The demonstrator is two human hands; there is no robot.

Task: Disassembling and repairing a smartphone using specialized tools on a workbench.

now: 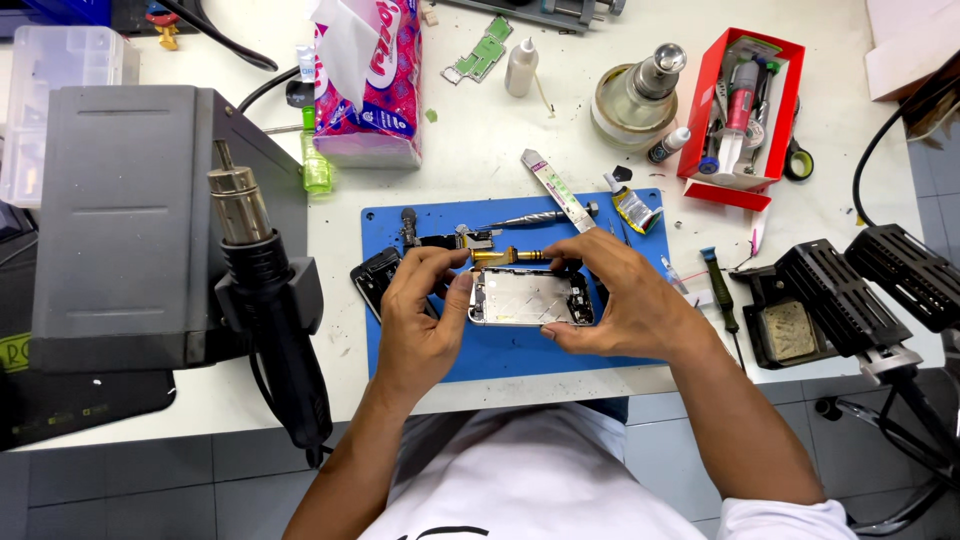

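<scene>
Both hands are gripping an opened phone frame (530, 297) over the blue mat (500, 355).
The left hand (420, 315) is pinching its left edge, the right hand (620, 295) is clamping the right; the dark screen (375, 275) is already lying beside it, inner parts remaining unremoved.

I see a soft pink-and-white plastic pack of tissues (370, 85) standing at the back of the white desk (480, 150), just beside the grey box-shaped station (125, 220). Well apart on the right lies an open red cardboard box (742, 105) with white inner walls, filled with small tools. A yellow label (15, 352) sits at the far left edge, by the station's lower corner.
</scene>
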